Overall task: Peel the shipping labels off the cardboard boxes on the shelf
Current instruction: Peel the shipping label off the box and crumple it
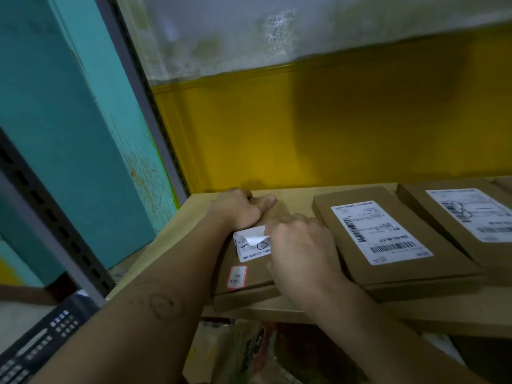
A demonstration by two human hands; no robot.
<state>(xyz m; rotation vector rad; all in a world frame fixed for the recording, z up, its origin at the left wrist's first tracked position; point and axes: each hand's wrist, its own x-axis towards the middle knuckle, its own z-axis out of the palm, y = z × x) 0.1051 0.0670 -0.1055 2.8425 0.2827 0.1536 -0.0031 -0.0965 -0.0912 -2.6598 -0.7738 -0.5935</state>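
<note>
Near left, below shelf level: a black slatted crate [36, 347]. Under the board, crumpled printed packaging, dim and hard to read.

Shelf board [415, 309]: pale wood-coloured, front edge running left to right. Three flat cardboard boxes lie on it in a row.

Left box [249, 284]: near end at the board's front edge. A small red-bordered sticker [237, 276] sits near its front. Just beyond it is the shipping label [250, 249], white, its far edge lifted and curled back over itself, the rest flat on the lid.

Right hand [299, 250]: knuckles up, fingers curled, pinching the label's lifted edge.

Left hand [241, 209]: palm down on the box's far left corner, thumb lying along the lid. Fingers drop behind the far edge; cannot tell whether they hook round it.

Middle box [401, 273]: touching the right hand's side, label flat and whole. Right box [432, 209]: just beyond it, label also flat.

Far: grey slotted upright [149, 106] at left, teal wall [69, 134] behind it. Back wall has a yellow band [332, 128], with stained whitish plaster [249, 31] above.
</note>
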